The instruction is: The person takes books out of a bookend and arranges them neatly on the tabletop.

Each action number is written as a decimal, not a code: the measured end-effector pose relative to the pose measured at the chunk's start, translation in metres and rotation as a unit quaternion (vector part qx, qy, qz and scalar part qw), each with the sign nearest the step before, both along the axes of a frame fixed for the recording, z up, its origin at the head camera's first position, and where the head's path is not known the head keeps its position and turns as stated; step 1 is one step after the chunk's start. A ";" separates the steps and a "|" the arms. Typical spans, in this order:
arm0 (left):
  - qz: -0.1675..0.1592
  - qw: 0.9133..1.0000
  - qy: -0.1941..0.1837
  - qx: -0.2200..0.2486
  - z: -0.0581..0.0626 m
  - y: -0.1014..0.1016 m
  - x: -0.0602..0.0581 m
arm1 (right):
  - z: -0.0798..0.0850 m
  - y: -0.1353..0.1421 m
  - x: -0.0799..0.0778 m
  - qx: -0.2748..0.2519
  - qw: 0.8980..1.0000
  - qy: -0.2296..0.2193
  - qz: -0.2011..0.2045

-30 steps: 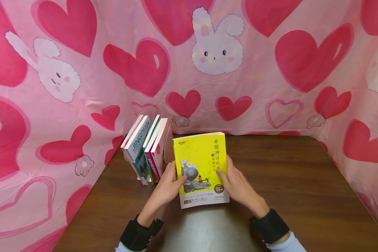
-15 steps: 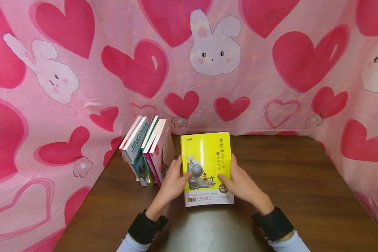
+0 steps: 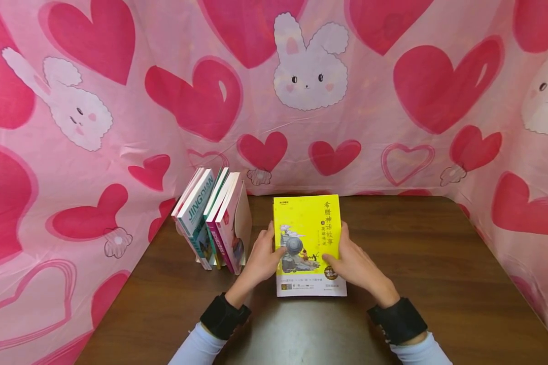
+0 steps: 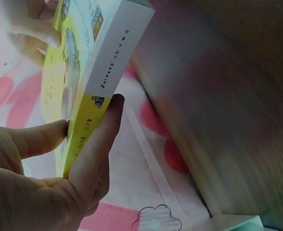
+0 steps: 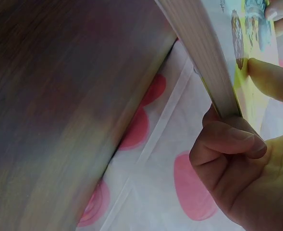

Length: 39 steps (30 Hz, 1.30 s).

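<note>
A yellow paperback book (image 3: 307, 218) with a white lower band faces up in the middle of the head view. My left hand (image 3: 266, 255) grips its left side, thumb on the cover. On the opposite side my right hand (image 3: 358, 263) holds the page edge, its thumb also on the cover. In the left wrist view, fingers (image 4: 100, 144) lie along the spine of the book (image 4: 107, 62). Curled fingers (image 5: 223, 144) support the page block of the book (image 5: 201, 53) from beneath in the right wrist view.
Left of the hands, several books (image 3: 210, 223) stand upright in a row, leaning slightly, with a beige bookend (image 3: 244, 213) at their right. All stand on a dark wooden table (image 3: 420, 263). A pink cloth (image 3: 365, 101) with hearts and rabbits encloses the back and sides.
Both hands have carried the yellow book to the right, away from the row of books. It was slightly tilted and now appears straighter. The grip is the same.
</note>
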<state>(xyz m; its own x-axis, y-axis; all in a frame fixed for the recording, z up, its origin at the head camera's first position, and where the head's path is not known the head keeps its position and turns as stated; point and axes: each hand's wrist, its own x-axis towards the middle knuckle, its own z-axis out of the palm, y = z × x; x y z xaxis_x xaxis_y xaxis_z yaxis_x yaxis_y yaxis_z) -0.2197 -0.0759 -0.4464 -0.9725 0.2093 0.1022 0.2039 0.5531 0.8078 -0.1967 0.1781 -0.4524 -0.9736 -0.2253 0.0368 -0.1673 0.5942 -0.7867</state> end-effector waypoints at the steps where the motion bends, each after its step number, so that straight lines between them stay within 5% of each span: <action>1: 0.002 1.000 -0.004 -0.001 -0.001 0.002 -0.002 | -0.001 0.001 -0.001 0.001 1.000 -0.001 -0.003; 18: -0.002 0.999 -0.017 -0.041 -0.020 0.025 -0.023 | -0.010 0.014 -0.009 0.009 1.000 -0.006 -0.003; 39: -0.037 0.993 -0.044 -0.100 -0.027 0.033 -0.033 | -0.020 0.022 -0.013 0.059 0.996 -0.063 -0.031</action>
<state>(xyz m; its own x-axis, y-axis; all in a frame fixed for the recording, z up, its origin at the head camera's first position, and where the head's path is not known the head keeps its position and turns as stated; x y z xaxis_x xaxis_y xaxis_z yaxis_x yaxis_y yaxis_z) -0.2523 -0.0431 -0.4732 -0.9570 0.2884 -0.0327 0.1840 0.6898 0.7002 -0.2100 0.1996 -0.4722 -0.9809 -0.1607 -0.1092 -0.0325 0.6900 -0.7231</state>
